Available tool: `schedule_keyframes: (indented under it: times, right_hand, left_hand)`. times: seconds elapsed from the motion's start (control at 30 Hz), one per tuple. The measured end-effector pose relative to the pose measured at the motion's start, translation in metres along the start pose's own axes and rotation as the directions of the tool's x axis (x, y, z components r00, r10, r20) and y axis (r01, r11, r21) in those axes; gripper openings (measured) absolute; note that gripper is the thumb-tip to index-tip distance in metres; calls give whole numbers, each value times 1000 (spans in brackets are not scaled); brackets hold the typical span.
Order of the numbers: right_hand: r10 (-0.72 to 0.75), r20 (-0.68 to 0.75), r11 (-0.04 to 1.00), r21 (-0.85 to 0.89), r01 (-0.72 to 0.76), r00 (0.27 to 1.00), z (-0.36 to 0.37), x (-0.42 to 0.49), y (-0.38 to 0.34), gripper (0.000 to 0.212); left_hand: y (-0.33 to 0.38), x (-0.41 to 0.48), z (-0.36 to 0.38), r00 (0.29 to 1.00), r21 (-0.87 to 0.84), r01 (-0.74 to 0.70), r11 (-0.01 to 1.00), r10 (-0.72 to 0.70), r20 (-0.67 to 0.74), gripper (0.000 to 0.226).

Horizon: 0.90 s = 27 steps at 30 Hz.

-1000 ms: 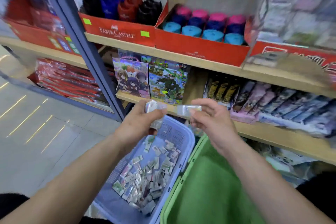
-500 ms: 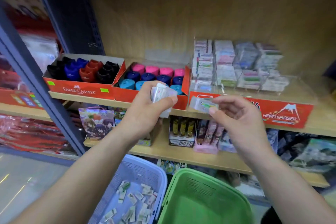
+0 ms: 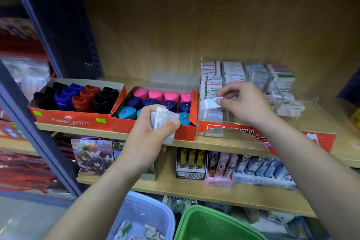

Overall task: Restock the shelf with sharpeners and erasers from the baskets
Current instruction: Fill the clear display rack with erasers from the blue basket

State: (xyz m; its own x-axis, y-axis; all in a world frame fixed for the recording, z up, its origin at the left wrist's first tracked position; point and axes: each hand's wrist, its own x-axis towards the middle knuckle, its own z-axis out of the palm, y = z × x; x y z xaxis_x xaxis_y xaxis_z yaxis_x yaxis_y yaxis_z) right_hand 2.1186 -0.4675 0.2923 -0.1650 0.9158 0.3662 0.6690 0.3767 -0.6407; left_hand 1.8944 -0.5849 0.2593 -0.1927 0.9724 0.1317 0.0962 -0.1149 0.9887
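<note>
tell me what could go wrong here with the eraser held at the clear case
1. The right hand pinches one eraser right against the stacked erasers in the clear case; a nudge might topple the stack.
2. The left hand grips a bundle of erasers in front of the sharpener box; one could slip into it or onto the lower shelf.

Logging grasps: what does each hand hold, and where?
Left hand grips a stack of erasers by its sides; right hand pinches one eraser at its end.

Wrapped white eraser (image 3: pixel 211 102) pinched in my right hand (image 3: pixel 245 104) — a small stack of erasers (image 3: pixel 162 116) gripped in my left hand (image 3: pixel 146 140).
</note>
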Motion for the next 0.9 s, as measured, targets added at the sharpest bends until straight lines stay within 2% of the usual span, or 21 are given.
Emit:
schedule_keyframes:
  times: [0.17, 0.4, 0.6, 0.9]
  right_hand:
    - [-89, 30, 991, -99, 91, 996, 0, 2, 4, 8]
    - [-94, 100, 982, -153, 109, 991, 1, 0, 0, 10]
    - [-101, 77, 937, -328, 120, 992, 6, -2, -3, 16]
    - [-129, 35, 928, -347, 133, 991, 7, -7, -7, 16]
  left_hand:
    - [0, 0, -1, 1000, -28, -4, 1000, 4, -2, 27]
    - [-1, 0, -4, 1000, -52, -6, 999, 5, -2, 26]
    - [-2, -1, -4, 1000, -59, 5, 998, -4, 3, 27]
    - [-1, -1, -6, 999, -91, 22, 996, -18, 42, 33]
